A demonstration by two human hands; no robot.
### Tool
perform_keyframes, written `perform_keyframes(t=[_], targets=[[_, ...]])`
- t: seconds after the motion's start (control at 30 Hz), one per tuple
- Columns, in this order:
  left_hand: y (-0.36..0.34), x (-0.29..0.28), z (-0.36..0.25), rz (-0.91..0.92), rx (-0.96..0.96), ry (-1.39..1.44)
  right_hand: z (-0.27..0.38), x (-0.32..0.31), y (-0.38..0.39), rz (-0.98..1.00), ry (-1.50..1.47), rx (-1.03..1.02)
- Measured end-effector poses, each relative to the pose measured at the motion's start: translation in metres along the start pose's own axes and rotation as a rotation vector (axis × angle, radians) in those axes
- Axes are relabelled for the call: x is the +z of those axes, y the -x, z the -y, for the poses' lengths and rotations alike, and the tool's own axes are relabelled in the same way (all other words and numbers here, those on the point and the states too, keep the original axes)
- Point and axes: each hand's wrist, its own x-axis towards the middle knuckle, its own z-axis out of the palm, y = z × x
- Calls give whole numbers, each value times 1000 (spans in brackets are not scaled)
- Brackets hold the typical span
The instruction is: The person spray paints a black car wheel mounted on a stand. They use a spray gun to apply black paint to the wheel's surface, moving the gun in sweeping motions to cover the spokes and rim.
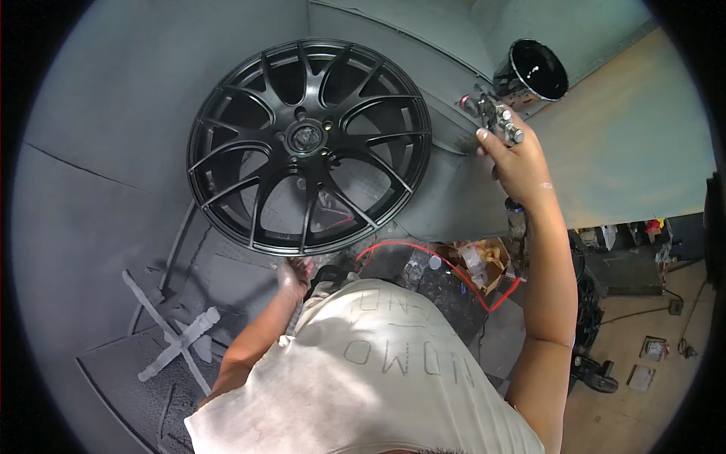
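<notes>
A black multi-spoke wheel rim (311, 101) stands raised in front of me, its round hub cap at the centre. My right hand (525, 163) is held out to the right of the rim, closed around a metal spray gun (495, 117) with its thumb on the near side. Just beyond the gun is an open black-coated can (532, 74), dark and glossy inside. My left hand (295, 278) is low at the rim's near edge, its fingers partly hidden there; whether it grips the rim I cannot tell.
A red hose (457, 268) loops across the floor by a cardboard box (491, 265) of rubbish. At the left lies a grey-coated cross-shaped piece (180, 344). Grey panels surround the rim. A small caster wheel (603, 378) stands at the lower right.
</notes>
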Motion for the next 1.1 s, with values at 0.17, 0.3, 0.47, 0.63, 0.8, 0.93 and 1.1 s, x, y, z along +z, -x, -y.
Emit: perform_keyframes(t=[0.17,0.3,0.47,0.63,0.8,0.93,1.1], targets=[[-2,-13,-40,-169,142,-109,-6,4,3,-17,42,-39],[3,-15,-63,-310,281,-6,20,28,31,161,2,97],[-8,-30,-48,-315,186,27,38,56,54,403,-245,140],[4,4,-3,-269,44,122,27,68,47,258,-190,92],[27,25,-19,-199,11,102,-6,49,32,-20,92,-29],[-3,-19,-48,-140,53,-16,-18,31,17,-98,149,-123],[-17,-32,-79,-159,179,-54,-1,31,19,-22,103,-69]])
